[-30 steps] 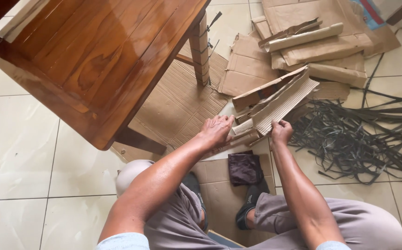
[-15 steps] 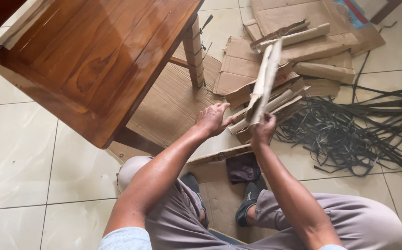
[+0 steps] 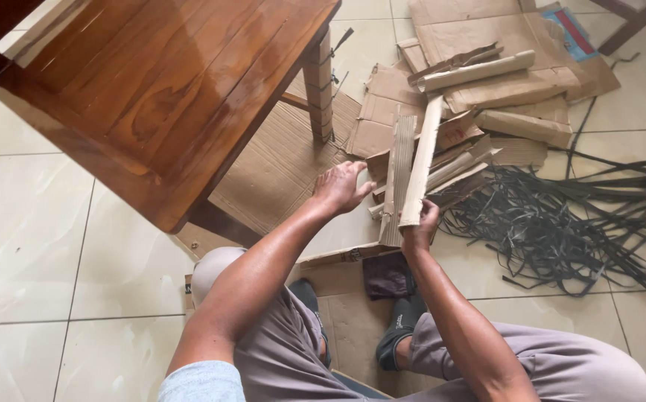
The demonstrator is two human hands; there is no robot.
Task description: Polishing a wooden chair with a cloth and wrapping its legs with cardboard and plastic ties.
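Observation:
My right hand (image 3: 418,228) grips the lower end of a folded strip of corrugated cardboard (image 3: 411,168) and holds it nearly upright in front of me. My left hand (image 3: 341,186) hovers just to the left of it with fingers apart, close to the loose cardboard pieces (image 3: 457,167) piled on the floor; it holds nothing. Both forearms reach forward over my knees.
A wooden table (image 3: 151,97) stands at the left, one leg (image 3: 320,85) wrapped in cardboard on a flat cardboard sheet (image 3: 278,171). More folded cardboard (image 3: 501,74) lies behind. Dark plastic straps (image 3: 576,223) sprawl at right. A dark cloth (image 3: 386,275) lies by my feet.
My right hand lifted the corrugated strip off the pile and turned it from lying flat to standing upright. My left hand let go of the pile and opened.

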